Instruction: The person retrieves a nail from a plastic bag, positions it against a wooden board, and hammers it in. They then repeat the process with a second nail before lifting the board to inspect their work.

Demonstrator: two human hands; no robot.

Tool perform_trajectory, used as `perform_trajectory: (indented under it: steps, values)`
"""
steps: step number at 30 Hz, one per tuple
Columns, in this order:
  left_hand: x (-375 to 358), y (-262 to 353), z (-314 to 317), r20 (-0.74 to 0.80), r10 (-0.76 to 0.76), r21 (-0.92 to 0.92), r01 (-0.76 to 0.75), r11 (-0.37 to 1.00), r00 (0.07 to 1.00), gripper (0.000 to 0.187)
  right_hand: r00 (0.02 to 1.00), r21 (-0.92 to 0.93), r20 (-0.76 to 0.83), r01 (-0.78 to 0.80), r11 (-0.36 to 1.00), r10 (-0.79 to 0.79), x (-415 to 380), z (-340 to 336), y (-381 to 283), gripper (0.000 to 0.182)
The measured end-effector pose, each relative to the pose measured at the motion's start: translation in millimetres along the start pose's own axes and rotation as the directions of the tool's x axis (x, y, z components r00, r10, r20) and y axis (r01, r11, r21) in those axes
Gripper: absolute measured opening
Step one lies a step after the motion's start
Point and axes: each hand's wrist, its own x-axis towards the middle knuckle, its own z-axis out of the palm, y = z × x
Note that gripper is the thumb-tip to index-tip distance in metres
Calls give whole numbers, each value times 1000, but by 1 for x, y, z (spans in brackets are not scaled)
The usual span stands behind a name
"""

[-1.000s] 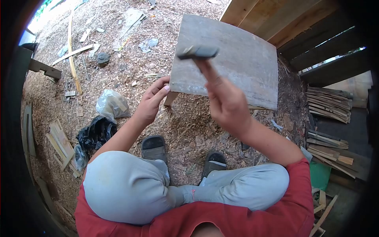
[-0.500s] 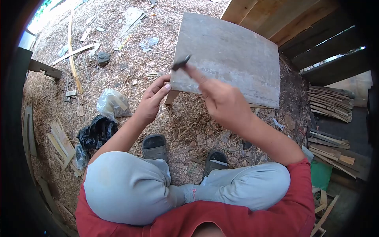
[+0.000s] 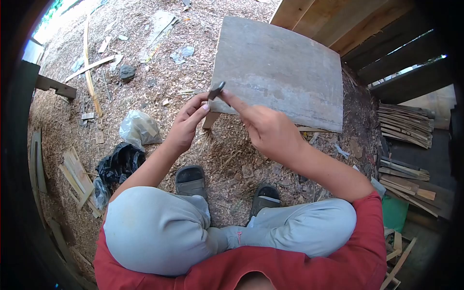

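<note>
**Fingers meet at the near left corner of the grey board**

Fingers of the left hand are curled close together and pressed against the near left corner of the grey board; whether they pinch anything small there cannot be told. Just right of them, touching that same corner, sits the dark head of the hammer, tilted, its handle running down into the right hand, whose fingers are wrapped tight around it with the forefinger stretched along the shaft.

Taking the board as the landmark: it lies flat on a low leg above the sawdust-covered ground, ahead of the person's knees. Left of the board lie a clear plastic bag and, nearer the person, a black plastic bag. Farther left are loose wood offcuts. Below the board, two sandalled feet rest on the chips. Right of the board stands a stack of thin wooden strips, with heavier planks leaning beyond its far right corner.
</note>
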Motion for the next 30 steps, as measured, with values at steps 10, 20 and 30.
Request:
perform_trajectory:
  steps: [10,20,30]
  values:
    - [0,-7,-5,-8,10,-5,-10,1000,1000,35,986,84,-148,-68,994,79,16,-18,7,73]
    - [3,-8,-13,19,-46,-13,46,999,999,26,980,152,-195,0,988,30,15,-5,19,71]
    - [20,-8,-33,199,-111,-68,127,990,974,42,989,183,-112,-78,980,99,14,-9,23,67]
